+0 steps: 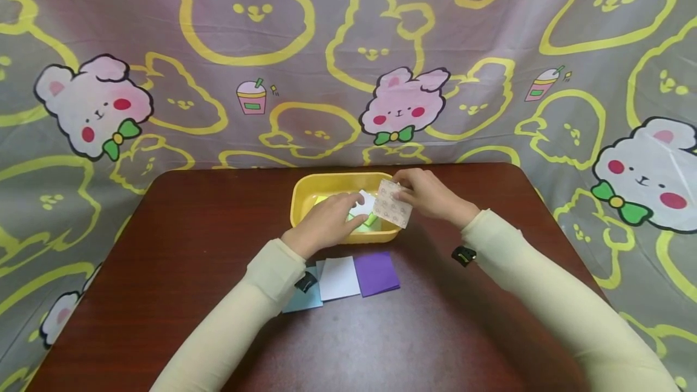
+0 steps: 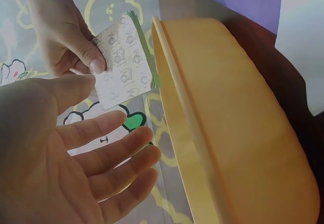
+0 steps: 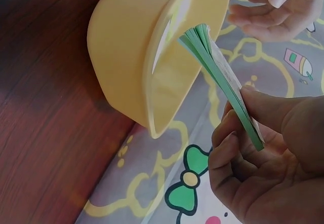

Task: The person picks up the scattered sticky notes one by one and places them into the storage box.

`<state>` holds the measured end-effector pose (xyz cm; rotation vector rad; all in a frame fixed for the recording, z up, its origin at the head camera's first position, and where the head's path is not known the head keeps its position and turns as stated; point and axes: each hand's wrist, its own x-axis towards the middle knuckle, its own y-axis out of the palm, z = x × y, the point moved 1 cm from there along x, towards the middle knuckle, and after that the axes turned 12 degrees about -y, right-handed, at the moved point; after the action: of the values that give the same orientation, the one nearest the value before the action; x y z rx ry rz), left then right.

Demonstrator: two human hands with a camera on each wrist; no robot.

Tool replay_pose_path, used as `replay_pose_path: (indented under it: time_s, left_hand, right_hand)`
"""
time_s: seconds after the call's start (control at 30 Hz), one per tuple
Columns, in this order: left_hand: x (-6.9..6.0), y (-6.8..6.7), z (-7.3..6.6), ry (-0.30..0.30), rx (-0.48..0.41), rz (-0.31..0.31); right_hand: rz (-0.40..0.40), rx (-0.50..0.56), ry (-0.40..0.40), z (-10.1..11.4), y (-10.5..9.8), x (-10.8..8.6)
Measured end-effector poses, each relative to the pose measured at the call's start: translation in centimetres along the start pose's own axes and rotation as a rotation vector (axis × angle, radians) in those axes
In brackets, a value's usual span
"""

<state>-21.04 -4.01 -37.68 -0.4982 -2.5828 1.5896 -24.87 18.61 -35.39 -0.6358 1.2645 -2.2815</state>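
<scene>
A square paper stack (image 1: 393,204) with a patterned top and green sheet edges is pinched by the right hand (image 1: 430,197) over the right end of the yellow basin (image 1: 305,183). In the right wrist view the green edges of the stack (image 3: 223,82) fan apart slightly at one end. The left hand (image 1: 327,222) hovers above the basin's front part, fingers spread and relaxed, holding nothing; the left wrist view shows its open palm (image 2: 76,153) near the stack. Inside the basin lie white (image 1: 363,203) and yellow-green papers, partly hidden by the left hand.
In front of the basin, light blue (image 1: 305,302), white (image 1: 339,278) and purple (image 1: 377,273) square papers lie side by side on the brown table (image 1: 414,343). The left forearm partly covers the blue one. A patterned cloth (image 1: 327,77) hangs behind the table.
</scene>
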Motion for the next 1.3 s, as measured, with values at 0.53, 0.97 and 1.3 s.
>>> replay_pose_path:
  time_s: [0.53,0.97,1.3]
  left_hand:
    - [0.5,0.0,1.0,-0.03,-0.013,-0.022]
    - [0.8,0.5,1.8,-0.043,-0.006,-0.018]
    - [0.9,0.5,2.1,-0.039,0.005,-0.017]
  right_hand:
    - [0.033,-0.006,0.032,0.5,1.2,1.9]
    - [0.084,-0.002,0.041,0.7,3.1,2.7]
    - [0.115,-0.03,0.007,1.1,3.8,3.2]
